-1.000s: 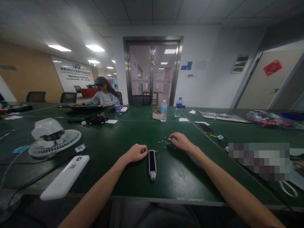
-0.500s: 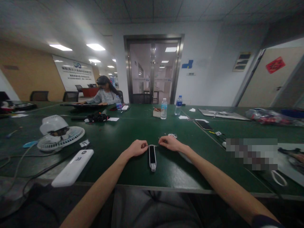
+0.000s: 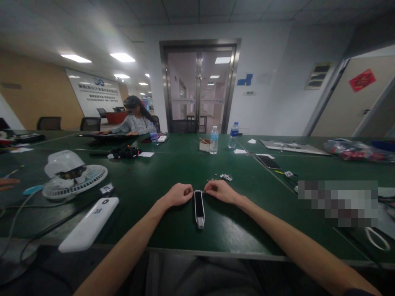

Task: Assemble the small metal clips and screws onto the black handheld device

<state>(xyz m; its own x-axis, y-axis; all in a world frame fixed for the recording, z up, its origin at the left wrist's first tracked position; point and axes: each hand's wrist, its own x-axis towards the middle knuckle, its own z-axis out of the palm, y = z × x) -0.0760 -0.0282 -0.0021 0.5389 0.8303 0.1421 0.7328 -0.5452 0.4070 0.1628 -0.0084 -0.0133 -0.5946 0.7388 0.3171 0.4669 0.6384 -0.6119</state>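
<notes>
A slim black device with a white rim (image 3: 199,207) lies lengthwise on the green table (image 3: 173,172) in front of me. My left hand (image 3: 177,194) rests in a loose fist just left of its far end. My right hand (image 3: 218,190) is at the far end's right side, fingers pinched together at the device's top edge; what they hold is too small to make out. Several tiny metal parts (image 3: 225,177) lie on the table just beyond my right hand.
A white desk fan (image 3: 72,175) lies on its back at left, with a white oblong casing (image 3: 89,225) and cables near the table's front edge. Water bottles (image 3: 213,140) and a small box stand mid-table. Another person sits at the far left. A phone (image 3: 269,162) lies at right.
My right hand has come back from the small parts to the far end of the device. My left hand stayed beside it. The view shifted a little.
</notes>
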